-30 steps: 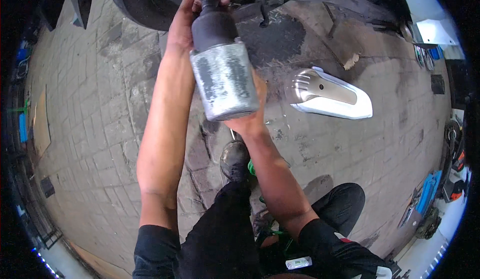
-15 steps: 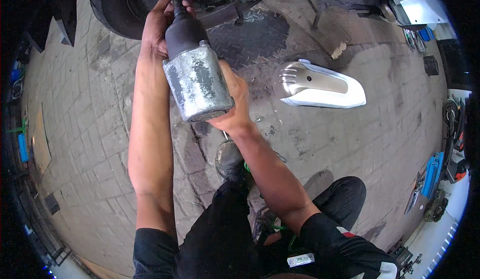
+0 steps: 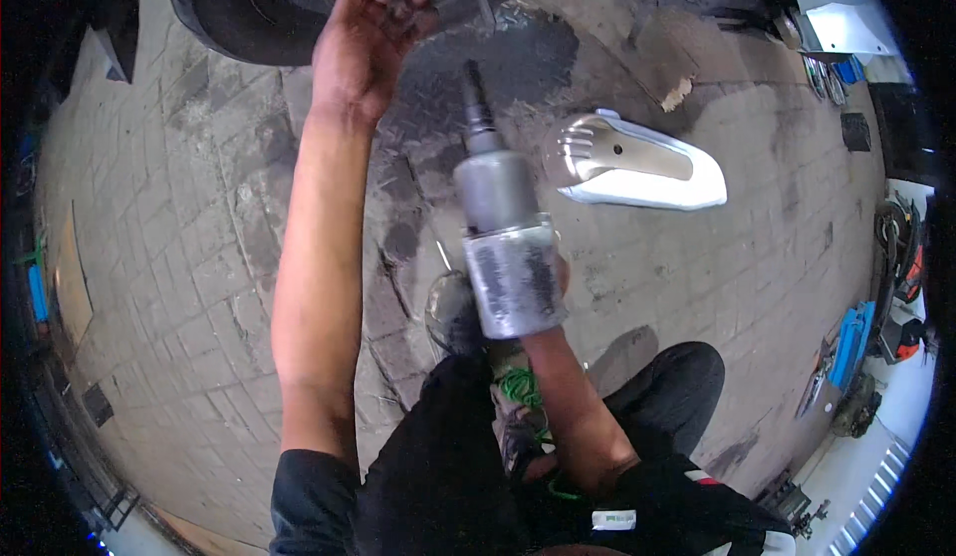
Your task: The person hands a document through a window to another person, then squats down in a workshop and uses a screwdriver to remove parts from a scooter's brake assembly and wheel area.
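Here's my wrench [image 3: 510, 247], middle of the scene, up off the paving [image 3: 737, 287], nose [image 3: 478, 103] aimed far and a touch left, apart from the dark parts at the far edge. My right hand [image 3: 563, 275] is mostly behind the body; it looks wrapped round the grip, but those fingers are hidden from me. Far left, my left hand [image 3: 363, 53] shows its palm, fingers loosely curled and apart, near the tyre [image 3: 224, 28]; whether they touch anything, I can't tell.

That's a heavy-looking load for one hand, so I'd call for a straight wrist, a low elbow and the body close in. The nose wants plenty of room from those bare left fingers. Mind the green cord [image 3: 520, 387], near, just right of the shoe [image 3: 453, 312]: slack is good, a loop round a foot isn't. And over right lies the white-and-silver cover [image 3: 647, 163]; a wide, low swing could scuff it.
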Motion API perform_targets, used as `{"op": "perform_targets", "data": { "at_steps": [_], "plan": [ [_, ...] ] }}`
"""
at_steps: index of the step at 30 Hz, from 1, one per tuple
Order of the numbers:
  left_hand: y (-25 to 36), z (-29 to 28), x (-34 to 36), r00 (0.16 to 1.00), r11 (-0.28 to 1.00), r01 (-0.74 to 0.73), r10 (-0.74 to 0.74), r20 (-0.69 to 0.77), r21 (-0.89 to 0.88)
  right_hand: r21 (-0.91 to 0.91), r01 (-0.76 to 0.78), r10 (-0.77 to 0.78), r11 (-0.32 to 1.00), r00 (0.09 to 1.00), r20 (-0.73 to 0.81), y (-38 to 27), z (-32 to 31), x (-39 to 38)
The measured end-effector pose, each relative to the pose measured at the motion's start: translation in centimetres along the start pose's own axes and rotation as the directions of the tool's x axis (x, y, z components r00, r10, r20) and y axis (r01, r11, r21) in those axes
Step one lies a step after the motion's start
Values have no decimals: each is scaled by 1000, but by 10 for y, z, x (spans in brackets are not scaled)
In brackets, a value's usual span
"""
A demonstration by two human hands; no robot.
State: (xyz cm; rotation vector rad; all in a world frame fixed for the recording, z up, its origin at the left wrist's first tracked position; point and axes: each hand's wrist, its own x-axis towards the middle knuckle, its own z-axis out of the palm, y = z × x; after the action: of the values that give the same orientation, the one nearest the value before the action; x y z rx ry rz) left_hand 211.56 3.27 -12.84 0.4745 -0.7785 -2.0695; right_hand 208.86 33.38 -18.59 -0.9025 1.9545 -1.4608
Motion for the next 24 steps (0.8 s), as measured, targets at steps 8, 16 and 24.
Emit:
{"op": "perform_targets", "data": {
  "at_steps": [8, 16, 24],
  "plan": [
    [-152, -60, -125, 991, 756, 130, -105, -78, 642, 142, -29, 88, 989, 899, -430, 51, -84, -3],
    [-242, -77, -210, 849, 17, -434, -326, 416, 901, -481, -297, -118, 825, 742, -660, 96, -171, -26],
    [-232, -69, -214, 878, -103, -424, -291, 381, 900, -423, -706, 138, 568, 589, -797, 158, -179, -70]
  ]
}}
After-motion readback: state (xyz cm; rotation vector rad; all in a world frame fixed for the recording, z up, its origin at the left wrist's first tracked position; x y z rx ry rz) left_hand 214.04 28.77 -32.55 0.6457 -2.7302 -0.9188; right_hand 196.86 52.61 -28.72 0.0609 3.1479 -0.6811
